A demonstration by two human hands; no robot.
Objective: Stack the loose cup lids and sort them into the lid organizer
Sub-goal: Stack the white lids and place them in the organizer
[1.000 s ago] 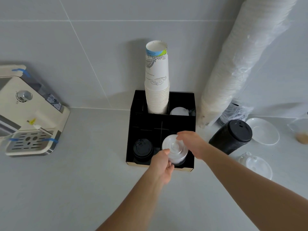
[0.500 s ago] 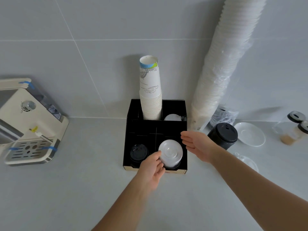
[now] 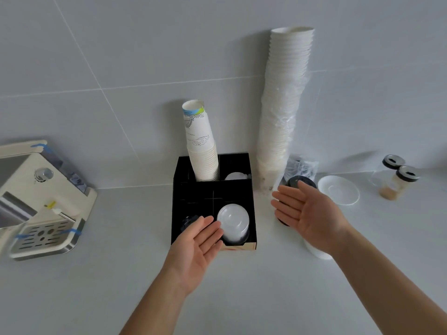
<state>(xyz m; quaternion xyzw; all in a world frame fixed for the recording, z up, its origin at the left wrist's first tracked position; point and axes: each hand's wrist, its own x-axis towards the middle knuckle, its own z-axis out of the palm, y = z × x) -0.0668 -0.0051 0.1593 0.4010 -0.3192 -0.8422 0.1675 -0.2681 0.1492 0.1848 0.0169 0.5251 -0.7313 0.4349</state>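
Clear plastic lids (image 3: pixel 233 220) sit in a neat pile in the front right slot of the black lid box (image 3: pixel 251 209), and the top of the pile sticks up above the rim. That pile looks done. The left hand (image 3: pixel 197 240) is just beside it, palm up, fingers spread wide. It holds nothing. Its fingertips (image 3: pixel 216 226) are right at the edge of the pile, and I cannot tell if they touch it or only come close. Behind the left hand, in the slot next to the pile, a few black lids (image 3: pixel 189 222) peek out.

The right hand (image 3: pixel 307 213) is off to the side of the box, well apart from the clear pile. It is flat and wide open too, palm up, and it holds nothing. Just behind it stands a dark pile of black lids (image 3: pixel 301 183), partly hidden by the fingers. Past it, on the bench (image 3: pixel 72 298), lies a white round lid or dish (image 3: pixel 338 189). Something white (image 3: pixel 316 252) also shows under the right wrist, too hidden to name.

I think the next job is to get more loose lids from the right side. To do it well, take the black pile around its sides with the whole hand, keep it straight up so no lid slides off, and set it in the slot with the other black lids, not with the clear ones. Lower it slowly past the box wall.
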